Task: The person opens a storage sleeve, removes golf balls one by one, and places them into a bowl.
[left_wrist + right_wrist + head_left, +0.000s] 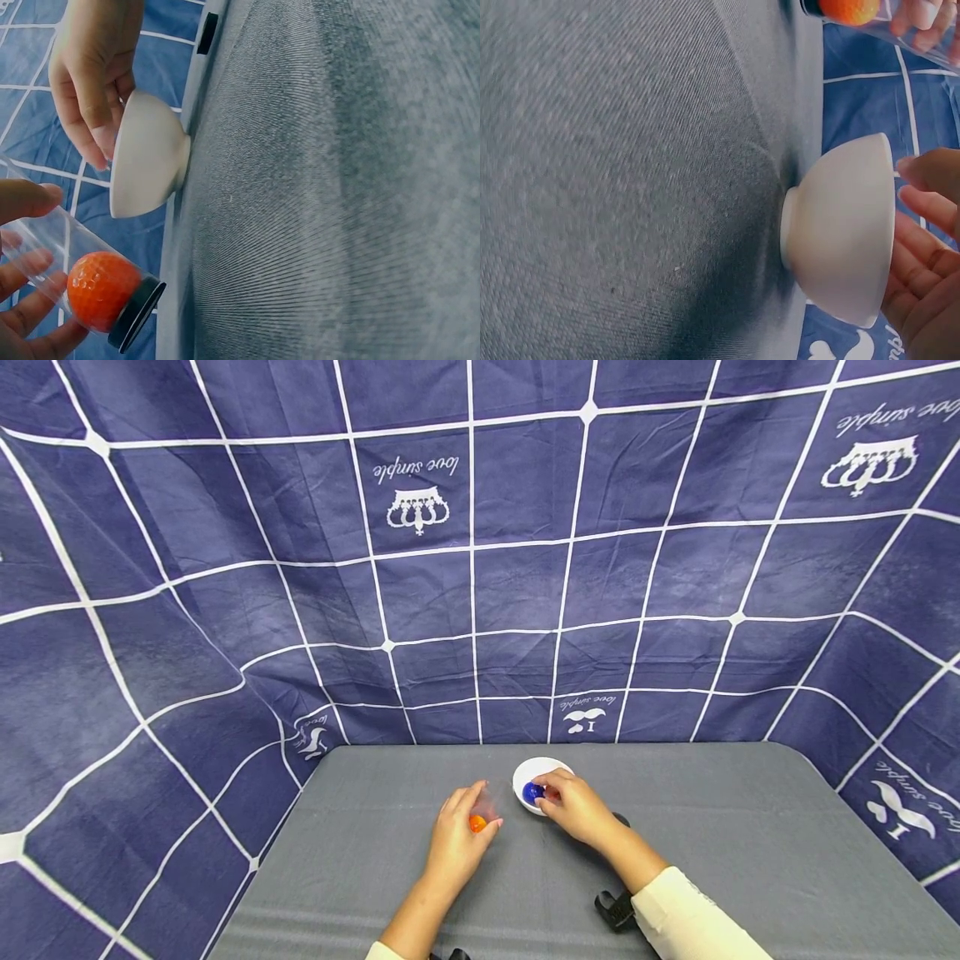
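Observation:
My left hand holds a clear plastic tube between thumb and fingers. Inside its lower end, against a black cap, sits a dimpled orange golf ball. The tube leans in the left wrist view, its capped end lower and close over the table. To the right stands a white bowl, upright on its foot. My right hand reaches over the bowl's rim, thumb and fingertips pinching a blue ball in it. Something reddish shows beneath those fingers. The bowl's wall hides the fingertips in both wrist views.
A grey cloth covers the table. Dark blue curtains with white grid lines hang behind it and along both sides. A black strap piece sits by the right sleeve.

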A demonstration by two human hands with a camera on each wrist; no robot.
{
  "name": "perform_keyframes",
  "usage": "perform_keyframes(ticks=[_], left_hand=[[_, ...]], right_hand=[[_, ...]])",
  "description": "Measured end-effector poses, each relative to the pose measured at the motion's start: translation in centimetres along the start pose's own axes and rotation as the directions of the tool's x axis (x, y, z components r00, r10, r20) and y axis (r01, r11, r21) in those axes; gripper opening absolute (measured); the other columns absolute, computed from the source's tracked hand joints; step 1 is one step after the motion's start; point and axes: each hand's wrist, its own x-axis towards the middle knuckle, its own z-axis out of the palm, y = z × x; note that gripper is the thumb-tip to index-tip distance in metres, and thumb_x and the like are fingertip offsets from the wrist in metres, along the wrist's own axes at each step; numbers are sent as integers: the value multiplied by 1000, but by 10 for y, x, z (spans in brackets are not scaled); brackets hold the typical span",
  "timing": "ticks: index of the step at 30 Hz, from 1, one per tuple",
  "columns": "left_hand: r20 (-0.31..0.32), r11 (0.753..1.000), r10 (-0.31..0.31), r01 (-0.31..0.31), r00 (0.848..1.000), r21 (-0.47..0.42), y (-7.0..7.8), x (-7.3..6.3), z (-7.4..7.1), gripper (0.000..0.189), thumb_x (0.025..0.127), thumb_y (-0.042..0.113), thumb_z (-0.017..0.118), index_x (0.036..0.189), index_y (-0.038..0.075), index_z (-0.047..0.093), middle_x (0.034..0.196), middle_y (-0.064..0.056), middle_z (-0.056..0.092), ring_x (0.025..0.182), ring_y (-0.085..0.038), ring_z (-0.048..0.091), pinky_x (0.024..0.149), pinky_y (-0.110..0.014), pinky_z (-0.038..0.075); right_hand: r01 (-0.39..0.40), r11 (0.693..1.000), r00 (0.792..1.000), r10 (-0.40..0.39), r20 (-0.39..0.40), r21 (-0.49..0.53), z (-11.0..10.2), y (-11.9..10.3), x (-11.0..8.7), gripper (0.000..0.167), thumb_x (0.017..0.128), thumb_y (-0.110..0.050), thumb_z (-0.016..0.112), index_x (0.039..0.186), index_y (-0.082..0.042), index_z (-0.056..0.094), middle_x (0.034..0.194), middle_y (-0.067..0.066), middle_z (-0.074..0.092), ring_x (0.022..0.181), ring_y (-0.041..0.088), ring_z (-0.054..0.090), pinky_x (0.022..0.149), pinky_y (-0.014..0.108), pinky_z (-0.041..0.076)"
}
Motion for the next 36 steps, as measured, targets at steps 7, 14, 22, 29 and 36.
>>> perform_keyframes(ticks=[7,14,22,29,36], left_hand=[[-16,999,30,-30,999,10,2,3,-2,62,68,12,92,125,13,69,105,-5,70,93,-22,64,84,-40,54],[-15,998,63,-62,998,31,6,6,-5,65,68,10,91,128,20,69,105,-4,71,97,-21,63,85,-40,51],[-28,989,113,-110,993,97,10,12,-8,64,66,9,90,125,26,72,103,0,69,98,-20,60,80,-38,43],[-14,976,158,-154,987,151,9,13,-10,64,67,9,90,125,28,71,105,-1,68,102,-22,60,80,-40,43],[-7,954,217,-211,976,213,9,12,-9,66,66,9,90,126,28,71,108,-2,68,106,-25,60,86,-43,43]], right_hand=[[-61,984,997,68,-35,170,-4,-6,1,28,85,-2,76,113,1,71,106,14,70,88,20,70,79,28,58],[-64,962,993,89,-83,265,-11,-17,-1,29,87,-4,76,115,-1,70,104,13,70,89,12,69,76,23,57],[-65,936,990,105,-98,345,-20,-26,-8,30,90,-8,74,119,-3,69,111,16,70,90,6,67,73,22,55],[-47,918,993,86,-84,394,-23,-27,-15,28,92,-8,72,120,-4,69,114,20,69,95,11,69,80,25,58],[-18,902,997,50,-65,431,-23,-30,-22,32,93,-7,71,123,1,66,118,22,68,99,20,71,83,25,59]])
